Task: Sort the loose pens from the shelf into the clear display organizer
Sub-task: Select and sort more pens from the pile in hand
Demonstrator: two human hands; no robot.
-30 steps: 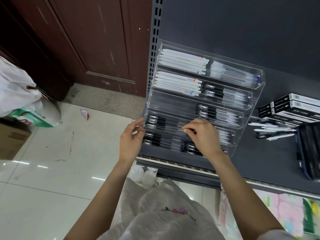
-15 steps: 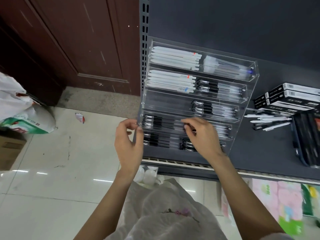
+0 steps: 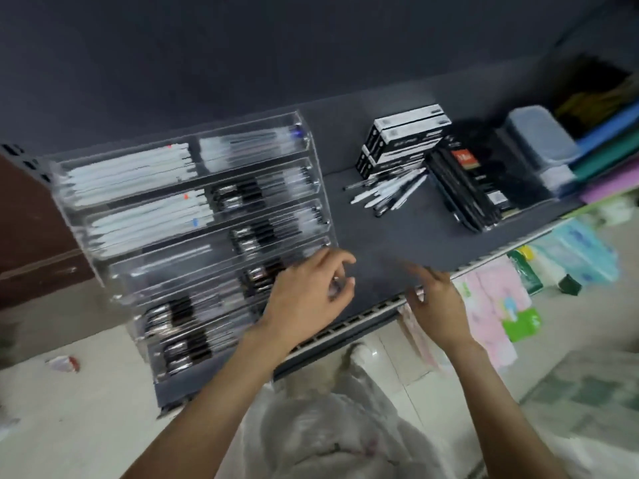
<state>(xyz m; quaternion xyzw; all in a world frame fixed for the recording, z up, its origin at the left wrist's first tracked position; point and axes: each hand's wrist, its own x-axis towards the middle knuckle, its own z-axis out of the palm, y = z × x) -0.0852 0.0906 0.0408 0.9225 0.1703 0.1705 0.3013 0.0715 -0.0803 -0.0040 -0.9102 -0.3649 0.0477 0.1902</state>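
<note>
Head view has swung right: both hands leave the organizer point(image 3: 193, 243), left hand point(image 3: 304, 299) loosely curled, right hand point(image 3: 437, 299) open, both seemingly empty; loose pens point(image 3: 387, 191) wait farther right on the shelf point(image 3: 408, 236).

Organizer point(image 3: 193, 216): clear plastic, glossy, with bright glare on its walls. Pens inside it: white plastic barrels in the upper left trays, black grips with shiny metal-looking clips in the lower trays. Shelf point(image 3: 397, 236), under the organizer: dark grey, matt, finely textured surface; its front edge looks like pale metal. Loose pens point(image 3: 390, 191), right of the organizer: smooth white and black plastic. Boxes point(image 3: 404, 140), behind the loose pens: printed card, slight sheen. Floor point(image 3: 69, 409), below the organizer: pale glossy tile. Door point(image 3: 31, 236), left of the organizer: dark brown wood. Image blurred; finer texture cannot be judged.
</note>
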